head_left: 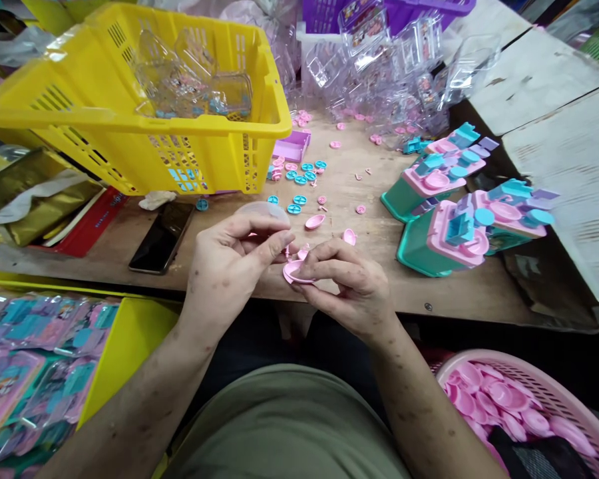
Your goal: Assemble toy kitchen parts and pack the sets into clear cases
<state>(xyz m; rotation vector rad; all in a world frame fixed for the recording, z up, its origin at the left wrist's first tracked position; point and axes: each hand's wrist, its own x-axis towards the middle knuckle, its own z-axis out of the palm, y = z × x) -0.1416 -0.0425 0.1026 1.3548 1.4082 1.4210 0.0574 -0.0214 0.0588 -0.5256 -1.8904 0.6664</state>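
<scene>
My left hand (229,263) is closed in a pinch, and a clear plastic dome (264,211) shows above its fingers. It grips a small pink piece I cannot make out. My right hand (347,283) is closed on a small pink toy plate (293,271). The two hands meet over the front edge of the wooden table (419,293). Loose pink toy spoons (314,221) and small teal and pink discs (299,176) lie just beyond my fingers.
A yellow crate (130,126) with clear blister shells stands at the back left. A black phone (162,236) lies left of my hands. Teal and pink toy sets (444,226) stand at the right. A pink basket (554,392) of plates sits low right.
</scene>
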